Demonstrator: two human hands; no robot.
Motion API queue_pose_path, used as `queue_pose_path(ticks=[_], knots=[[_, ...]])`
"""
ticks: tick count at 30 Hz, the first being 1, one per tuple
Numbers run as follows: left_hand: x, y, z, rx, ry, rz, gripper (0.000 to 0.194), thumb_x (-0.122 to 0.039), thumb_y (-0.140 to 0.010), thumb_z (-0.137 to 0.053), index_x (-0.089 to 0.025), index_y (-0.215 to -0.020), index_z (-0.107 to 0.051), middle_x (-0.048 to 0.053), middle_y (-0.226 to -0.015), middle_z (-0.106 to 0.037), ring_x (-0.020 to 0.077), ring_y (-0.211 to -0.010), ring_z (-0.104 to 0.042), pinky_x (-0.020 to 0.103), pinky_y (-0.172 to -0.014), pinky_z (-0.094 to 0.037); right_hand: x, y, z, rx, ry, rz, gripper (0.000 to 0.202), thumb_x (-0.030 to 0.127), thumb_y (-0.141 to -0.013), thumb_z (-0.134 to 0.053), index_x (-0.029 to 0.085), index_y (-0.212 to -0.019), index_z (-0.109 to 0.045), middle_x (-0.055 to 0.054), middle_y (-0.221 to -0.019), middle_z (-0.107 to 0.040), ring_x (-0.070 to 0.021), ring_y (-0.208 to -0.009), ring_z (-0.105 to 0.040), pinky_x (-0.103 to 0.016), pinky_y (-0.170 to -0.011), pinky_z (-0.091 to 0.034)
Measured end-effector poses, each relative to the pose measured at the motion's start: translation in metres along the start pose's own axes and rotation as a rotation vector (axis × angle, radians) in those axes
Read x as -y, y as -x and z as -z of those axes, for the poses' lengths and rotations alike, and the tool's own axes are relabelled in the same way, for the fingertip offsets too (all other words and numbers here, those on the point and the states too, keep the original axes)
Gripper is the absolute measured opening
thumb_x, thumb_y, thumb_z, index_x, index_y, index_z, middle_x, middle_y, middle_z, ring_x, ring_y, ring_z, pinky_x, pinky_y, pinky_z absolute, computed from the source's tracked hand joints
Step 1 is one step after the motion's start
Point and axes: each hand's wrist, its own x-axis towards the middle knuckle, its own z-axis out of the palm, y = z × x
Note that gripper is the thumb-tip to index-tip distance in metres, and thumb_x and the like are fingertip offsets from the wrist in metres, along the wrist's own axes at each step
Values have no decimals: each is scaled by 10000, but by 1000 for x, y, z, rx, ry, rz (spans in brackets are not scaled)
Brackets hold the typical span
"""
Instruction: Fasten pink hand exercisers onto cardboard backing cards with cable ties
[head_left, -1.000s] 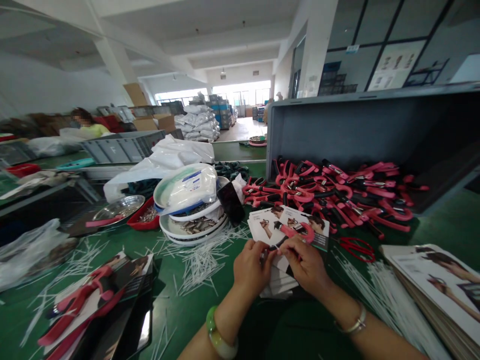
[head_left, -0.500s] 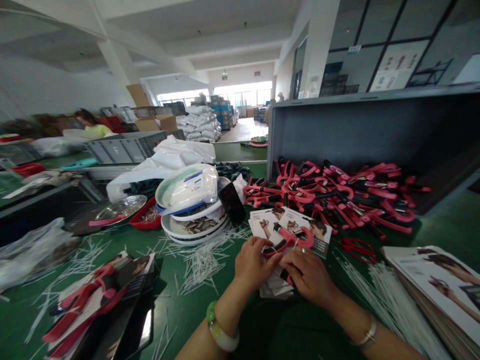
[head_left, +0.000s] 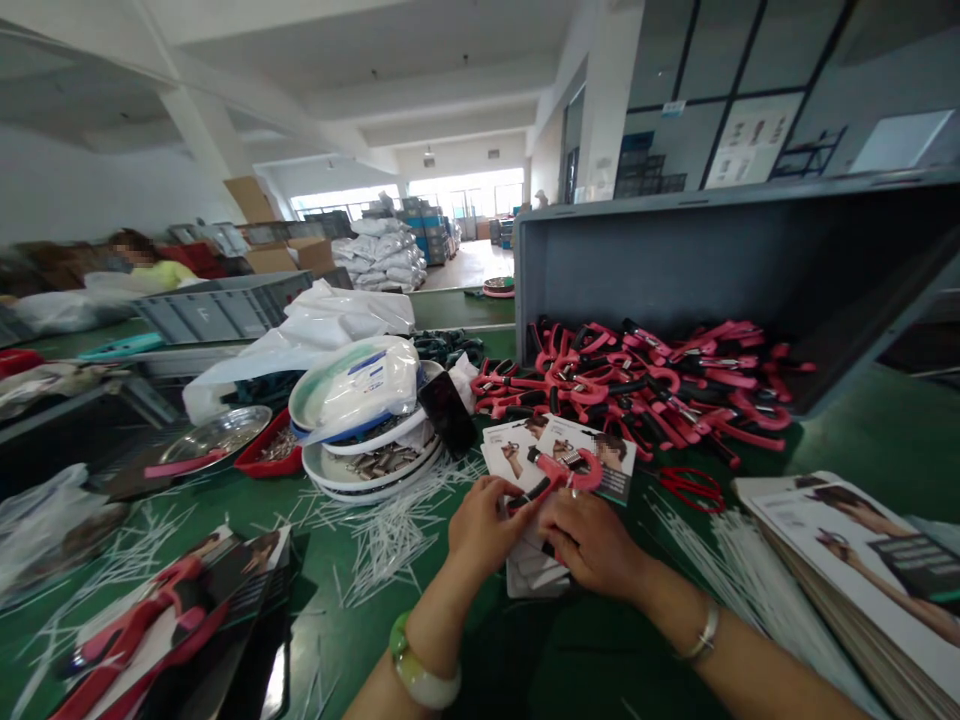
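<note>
A pink-and-black pliers-like tool (head_left: 583, 470) with a curved pink end lies over printed cards (head_left: 510, 450) in front of me. My left hand (head_left: 486, 525) is closed at its left side, thumb and fingers pressed together by the black part. My right hand (head_left: 589, 535) is curled around its lower part, with a ring on one finger. A dark piece shows under the right fingers. The fingertips' exact grip, and whether a tie is between them, is hidden. More cards are stacked beneath my hands.
Many similar pink tools (head_left: 600, 385) spill from a tipped grey crate (head_left: 652, 270). Loose white ties (head_left: 390, 545) lie left; more ties (head_left: 720, 560) and red scissors (head_left: 691, 490) lie right. A card stack (head_left: 847, 580), carded tools (head_left: 142, 630), stacked plates (head_left: 375, 480) and a phone (head_left: 448, 415) surround my hands.
The view has turned slightly right, so the scene sits further left. Both hands stay on the same tool, with little visible change in their grip.
</note>
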Motion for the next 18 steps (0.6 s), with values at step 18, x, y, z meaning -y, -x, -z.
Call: queue_pose_path(ticks=[18], knots=[[-13, 10, 3, -140, -143, -138, 309, -464, -781, -606, -278, -1016, -684, 76, -1114, -595, 248, -1035, -538, 362, -863, -421, -116, 42, 90, 633, 692, -730, 319, 27, -753, -512, 88, -1041, -633, -219, -955, -681, -312, -950, -640, -352, -722, -440]])
